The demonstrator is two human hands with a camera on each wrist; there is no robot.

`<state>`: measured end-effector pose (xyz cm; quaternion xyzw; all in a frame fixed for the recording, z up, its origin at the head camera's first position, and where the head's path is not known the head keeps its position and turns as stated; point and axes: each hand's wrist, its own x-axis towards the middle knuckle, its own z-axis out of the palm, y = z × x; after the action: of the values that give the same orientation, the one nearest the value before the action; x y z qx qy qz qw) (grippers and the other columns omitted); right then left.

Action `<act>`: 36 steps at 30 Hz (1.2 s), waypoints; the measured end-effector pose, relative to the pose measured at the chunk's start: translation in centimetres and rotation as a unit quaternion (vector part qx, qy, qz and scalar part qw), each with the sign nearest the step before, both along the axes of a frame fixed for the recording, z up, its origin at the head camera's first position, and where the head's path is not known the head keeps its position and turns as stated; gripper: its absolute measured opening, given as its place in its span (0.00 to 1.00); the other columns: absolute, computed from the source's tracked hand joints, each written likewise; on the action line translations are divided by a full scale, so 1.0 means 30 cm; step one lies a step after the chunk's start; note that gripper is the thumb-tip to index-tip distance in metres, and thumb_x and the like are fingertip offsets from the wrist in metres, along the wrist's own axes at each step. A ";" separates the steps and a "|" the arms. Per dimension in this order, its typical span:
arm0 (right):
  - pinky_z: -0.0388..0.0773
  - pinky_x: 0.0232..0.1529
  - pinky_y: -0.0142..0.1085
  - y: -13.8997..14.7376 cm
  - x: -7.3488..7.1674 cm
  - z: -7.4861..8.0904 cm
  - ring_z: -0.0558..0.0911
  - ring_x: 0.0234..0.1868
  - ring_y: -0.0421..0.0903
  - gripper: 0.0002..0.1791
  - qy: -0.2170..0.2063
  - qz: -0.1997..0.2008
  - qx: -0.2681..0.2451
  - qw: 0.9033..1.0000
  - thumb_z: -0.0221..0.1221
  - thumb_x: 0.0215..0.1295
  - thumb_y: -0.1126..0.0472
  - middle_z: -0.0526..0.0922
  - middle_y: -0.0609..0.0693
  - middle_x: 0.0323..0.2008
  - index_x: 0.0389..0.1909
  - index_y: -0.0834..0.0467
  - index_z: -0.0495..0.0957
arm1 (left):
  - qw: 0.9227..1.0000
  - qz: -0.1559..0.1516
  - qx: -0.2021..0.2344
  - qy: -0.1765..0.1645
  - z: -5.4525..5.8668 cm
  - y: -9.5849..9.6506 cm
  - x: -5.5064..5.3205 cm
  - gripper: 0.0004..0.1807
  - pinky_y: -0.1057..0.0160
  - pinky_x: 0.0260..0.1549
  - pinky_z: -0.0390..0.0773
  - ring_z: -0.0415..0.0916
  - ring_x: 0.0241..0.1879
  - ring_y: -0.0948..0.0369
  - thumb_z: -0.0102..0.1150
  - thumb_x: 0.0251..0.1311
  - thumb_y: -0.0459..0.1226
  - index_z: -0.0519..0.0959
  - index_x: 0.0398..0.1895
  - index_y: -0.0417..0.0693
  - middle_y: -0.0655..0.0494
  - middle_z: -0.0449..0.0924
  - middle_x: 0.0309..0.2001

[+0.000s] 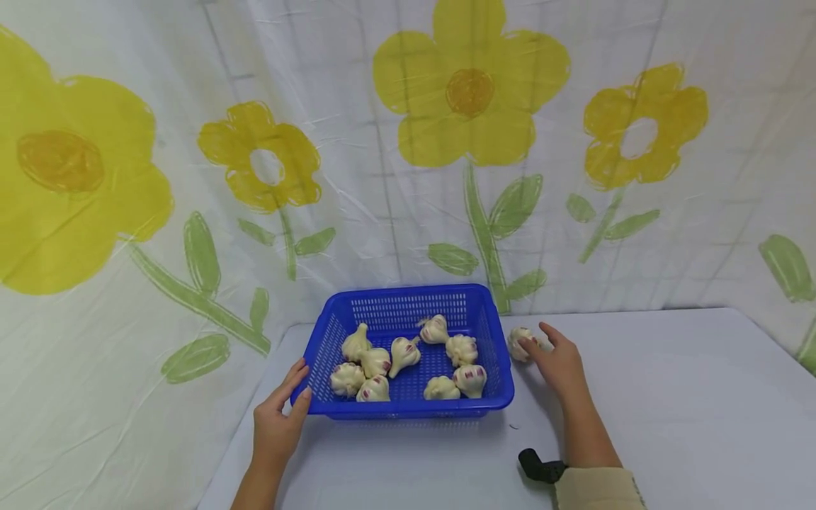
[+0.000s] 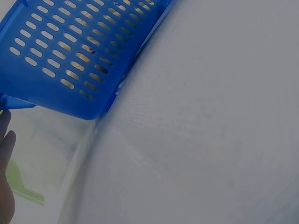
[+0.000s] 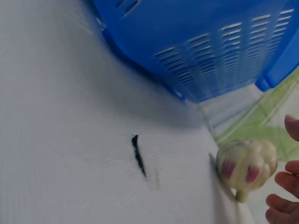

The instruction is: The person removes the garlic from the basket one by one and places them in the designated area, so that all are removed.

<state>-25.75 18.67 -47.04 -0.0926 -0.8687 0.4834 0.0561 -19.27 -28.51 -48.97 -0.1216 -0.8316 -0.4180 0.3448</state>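
Observation:
A blue plastic basket with slotted walls stands on the white-covered table, holding several garlic bulbs with purple patches. My left hand holds its front-left corner, the thumb over the rim and the fingers along the outer side. To the basket's right, one more garlic bulb lies on the table by the back edge. My right hand is beside this bulb with its fingers spread and loosely bent. The right wrist view shows a small gap between the fingertips and the bulb.
Behind the table hangs a white curtain printed with yellow flowers. A small dark sliver lies on the tabletop in front of the basket's right side. A black device sits at my right wrist beside the beige sleeve.

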 end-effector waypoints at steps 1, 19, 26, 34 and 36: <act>0.59 0.71 0.59 -0.001 0.002 0.009 0.60 0.72 0.66 0.43 0.003 0.000 -0.001 1.000 0.57 0.67 0.40 0.61 0.69 0.71 0.74 0.61 0.59 | 1.000 0.000 -0.002 0.001 0.000 0.000 -0.001 0.22 0.82 0.60 0.64 0.68 0.63 0.77 0.62 0.59 0.27 0.79 0.59 0.40 0.44 0.76 0.63; 0.65 0.67 0.61 -0.117 0.064 0.192 0.61 0.73 0.65 0.42 0.076 0.034 -0.012 0.996 0.58 0.66 0.38 0.60 0.57 0.74 0.75 0.52 0.59 | 1.000 -0.007 0.005 0.015 0.016 0.012 0.005 0.23 0.82 0.58 0.64 0.69 0.62 0.77 0.63 0.57 0.24 0.80 0.58 0.40 0.43 0.77 0.62; 0.67 0.67 0.58 -0.186 0.078 0.198 0.64 0.72 0.61 0.43 0.098 0.086 0.005 0.991 0.59 0.63 0.35 0.63 0.57 0.73 0.73 0.54 0.62 | 1.000 -0.004 -0.003 -0.007 0.015 0.006 0.002 0.22 0.82 0.60 0.64 0.67 0.64 0.78 0.62 0.59 0.26 0.79 0.58 0.38 0.43 0.76 0.63; 0.66 0.67 0.59 -0.301 0.097 0.196 0.64 0.73 0.58 0.38 0.119 0.154 0.060 0.979 0.62 0.63 0.39 0.68 0.54 0.71 0.71 0.50 0.67 | 1.000 -0.001 -0.003 0.016 0.003 0.003 0.000 0.21 0.82 0.60 0.64 0.69 0.63 0.77 0.63 0.58 0.26 0.80 0.57 0.38 0.42 0.77 0.61; 0.68 0.66 0.59 -0.328 0.102 0.196 0.66 0.72 0.57 0.37 0.117 0.177 0.066 0.975 0.62 0.62 0.39 0.69 0.52 0.70 0.70 0.48 0.68 | 1.000 -0.002 -0.006 0.025 0.004 0.004 -0.002 0.22 0.82 0.59 0.65 0.69 0.62 0.77 0.63 0.56 0.25 0.80 0.56 0.37 0.41 0.77 0.61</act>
<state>-22.69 8.84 -41.17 0.1241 -0.8888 0.4344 0.0773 -19.34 -28.38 -48.84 -0.1358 -0.8249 -0.4110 0.3636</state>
